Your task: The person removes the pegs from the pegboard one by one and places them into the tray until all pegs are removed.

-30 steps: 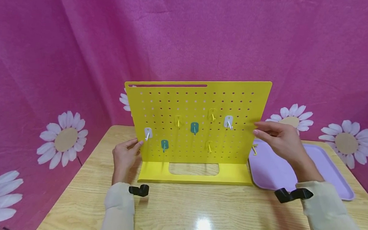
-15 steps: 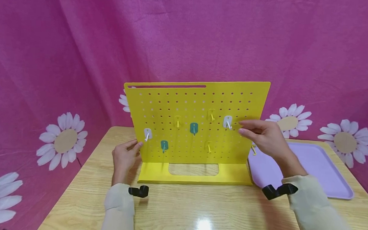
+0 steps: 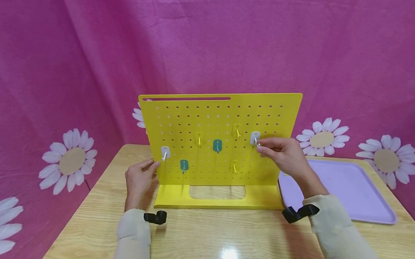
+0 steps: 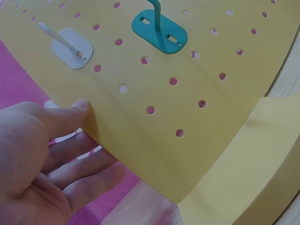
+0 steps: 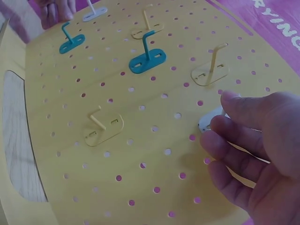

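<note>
Pink cloth [image 3: 210, 42] hangs behind the board [image 3: 263, 99]. On its right half, one white hook [image 3: 254, 137], plate upright, sits just left of the nearer right hand [image 3: 289, 157], which pinches it; the left hand [image 3: 139, 178] grips the board.

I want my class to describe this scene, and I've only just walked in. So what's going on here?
A person is working at a yellow pegboard standing on a wood-grained table. The left hand grips the board's left edge, while the right hand pinches the right-hand white hook, whose plate sits at the board. The other white hook, two teal hooks and three yellow hooks are also on the board. A purple tray lies to its right.
</note>
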Demonstrator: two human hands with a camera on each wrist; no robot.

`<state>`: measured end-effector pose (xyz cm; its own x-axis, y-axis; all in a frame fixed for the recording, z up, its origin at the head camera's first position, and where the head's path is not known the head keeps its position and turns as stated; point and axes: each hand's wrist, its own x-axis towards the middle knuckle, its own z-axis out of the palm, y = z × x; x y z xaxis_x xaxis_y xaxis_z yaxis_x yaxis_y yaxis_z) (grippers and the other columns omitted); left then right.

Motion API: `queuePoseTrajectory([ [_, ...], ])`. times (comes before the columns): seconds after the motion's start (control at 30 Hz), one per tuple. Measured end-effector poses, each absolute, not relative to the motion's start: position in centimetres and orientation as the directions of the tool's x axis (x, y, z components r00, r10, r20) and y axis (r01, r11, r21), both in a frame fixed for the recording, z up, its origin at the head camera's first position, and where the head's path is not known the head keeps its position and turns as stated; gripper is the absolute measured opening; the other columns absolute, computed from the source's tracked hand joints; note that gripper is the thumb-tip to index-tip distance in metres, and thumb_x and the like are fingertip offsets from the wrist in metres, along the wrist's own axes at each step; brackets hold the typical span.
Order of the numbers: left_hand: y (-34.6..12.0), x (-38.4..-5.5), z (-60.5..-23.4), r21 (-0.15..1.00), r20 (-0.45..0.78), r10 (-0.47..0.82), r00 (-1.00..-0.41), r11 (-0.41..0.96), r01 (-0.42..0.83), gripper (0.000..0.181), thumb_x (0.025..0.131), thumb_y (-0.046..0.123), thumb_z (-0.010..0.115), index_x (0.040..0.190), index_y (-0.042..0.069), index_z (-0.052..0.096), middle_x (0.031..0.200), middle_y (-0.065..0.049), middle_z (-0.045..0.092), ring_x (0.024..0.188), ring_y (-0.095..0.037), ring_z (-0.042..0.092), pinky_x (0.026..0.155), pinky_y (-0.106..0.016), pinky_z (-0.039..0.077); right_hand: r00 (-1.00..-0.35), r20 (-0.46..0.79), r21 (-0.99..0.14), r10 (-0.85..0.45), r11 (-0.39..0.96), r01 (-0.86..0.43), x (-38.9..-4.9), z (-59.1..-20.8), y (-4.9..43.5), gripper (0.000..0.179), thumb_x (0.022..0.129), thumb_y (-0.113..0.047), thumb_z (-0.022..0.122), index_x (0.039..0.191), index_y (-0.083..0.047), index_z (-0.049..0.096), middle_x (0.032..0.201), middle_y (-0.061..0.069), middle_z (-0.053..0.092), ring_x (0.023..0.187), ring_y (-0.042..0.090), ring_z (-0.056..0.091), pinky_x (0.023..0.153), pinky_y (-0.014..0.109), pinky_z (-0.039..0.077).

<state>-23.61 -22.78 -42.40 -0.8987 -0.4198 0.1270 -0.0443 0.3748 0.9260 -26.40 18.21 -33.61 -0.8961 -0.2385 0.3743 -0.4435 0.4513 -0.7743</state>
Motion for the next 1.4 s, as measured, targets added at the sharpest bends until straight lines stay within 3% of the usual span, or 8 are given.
queuePoseTrajectory([
  [0.3, -22.8, -23.7, -42.5, 0.926, 0.125, -0.427, -0.896, 0.373, -0.049, 0.035, 0.095, 0.021, 0.071, 0.125, 0.004, 0.070, 0.119, -0.018, 0.069, 0.098, -0.032, 0.070, 0.081, -0.042, 0.060, -0.909, 0.374, -0.760, -0.185, 0.501, -0.414, -26.2, -33.4, 18.1, 0.020, 0.091, -0.013, 0.076, 0.105, 0.002, 0.077, 0.092, 0.011, 0.074, 0.079, 0.013, 0.066, 0.067, 0.020, 0.054],
  [0.87, -22.7, -23.8, -42.6, 0.923, 0.135, -0.431, -0.892, 0.381, -0.044, 0.035, 0.096, 0.020, 0.070, 0.126, 0.003, 0.069, 0.120, -0.018, 0.068, 0.100, -0.031, 0.069, 0.080, -0.040, 0.060, -0.850, 0.494, -0.713, -0.182, 0.474, -0.516, -25.0, -32.4, 20.0, 0.016, 0.088, -0.003, 0.076, 0.102, 0.005, 0.077, 0.090, 0.014, 0.074, 0.076, 0.000, 0.067, 0.068, 0.014, 0.054],
  [1.13, -22.7, -23.8, -42.4, 0.928, 0.115, -0.432, -0.895, 0.368, -0.058, 0.036, 0.096, 0.021, 0.070, 0.128, 0.004, 0.068, 0.122, -0.018, 0.067, 0.104, -0.031, 0.068, 0.081, -0.039, 0.060, -0.849, 0.509, -0.692, -0.144, 0.518, -0.503, -24.1, -32.7, 22.9, 0.017, 0.088, -0.003, 0.077, 0.103, 0.003, 0.077, 0.088, -0.009, 0.074, 0.078, -0.001, 0.065, 0.066, 0.012, 0.052],
  [1.4, -22.6, -23.7, -42.4, 0.932, 0.098, -0.432, -0.897, 0.356, -0.070, 0.037, 0.096, 0.022, 0.070, 0.129, 0.003, 0.067, 0.124, -0.018, 0.066, 0.104, -0.031, 0.068, 0.082, -0.038, 0.060, -0.884, 0.462, -0.698, -0.074, 0.585, -0.413, -23.5, -33.7, 25.9, 0.022, 0.089, -0.011, 0.078, 0.108, 0.002, 0.076, 0.091, -0.015, 0.073, 0.082, -0.004, 0.063, 0.068, 0.011, 0.049],
])
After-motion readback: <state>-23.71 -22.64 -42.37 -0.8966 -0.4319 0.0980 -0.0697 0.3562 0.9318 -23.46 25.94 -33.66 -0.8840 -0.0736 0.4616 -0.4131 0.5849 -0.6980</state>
